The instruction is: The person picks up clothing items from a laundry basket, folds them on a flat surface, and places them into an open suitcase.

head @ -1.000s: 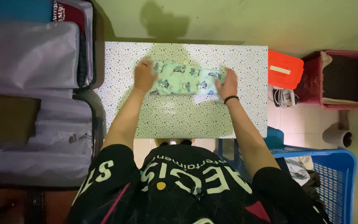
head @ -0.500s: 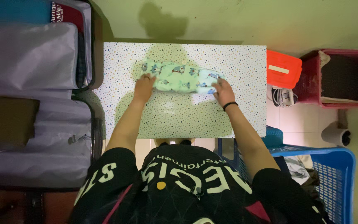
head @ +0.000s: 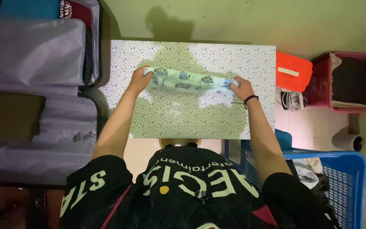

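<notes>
A pale green cloth with small blue printed figures (head: 189,79) is stretched into a narrow band above a speckled white table (head: 191,118). My left hand (head: 140,79) grips the cloth's left end. The right end is pinched in my right hand (head: 241,88), which has a dark band on its wrist. Both arms reach forward from my black printed shirt at the bottom of the view.
An open grey suitcase (head: 34,97) with packed grey pouches lies to the left of the table. To the right stand an orange box (head: 293,71), a red crate (head: 352,80) and a blue laundry basket (head: 339,182) holding clothes. A paper roll (head: 346,139) lies on the floor.
The cloth lay flat and wider on the table under both hands. Now both hands have moved apart, and the cloth is held as a narrow strip between them.
</notes>
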